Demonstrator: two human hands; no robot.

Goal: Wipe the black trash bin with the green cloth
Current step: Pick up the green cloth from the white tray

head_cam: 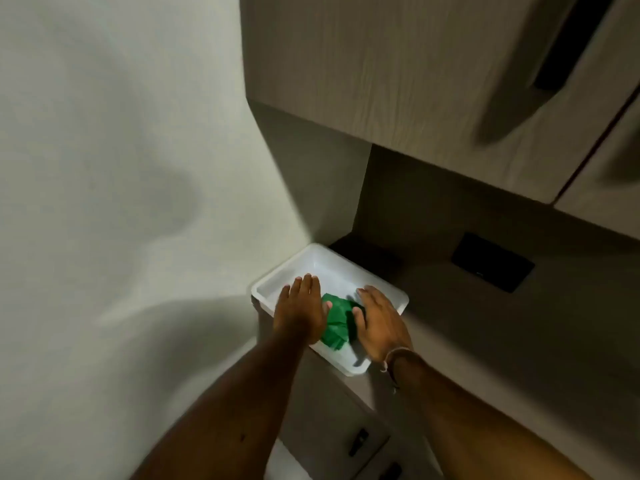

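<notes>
A crumpled green cloth lies inside a white plastic tray on the counter's left end. My left hand hovers flat over the tray just left of the cloth, fingers stretched and slightly apart. My right hand is spread over the cloth's right side, its thumb touching the fabric. Neither hand has closed on the cloth. No black trash bin is in view.
A white wall fills the left. Wooden upper cabinets hang overhead at the right. A black wall socket sits on the back panel. Drawers with dark handles lie below the counter.
</notes>
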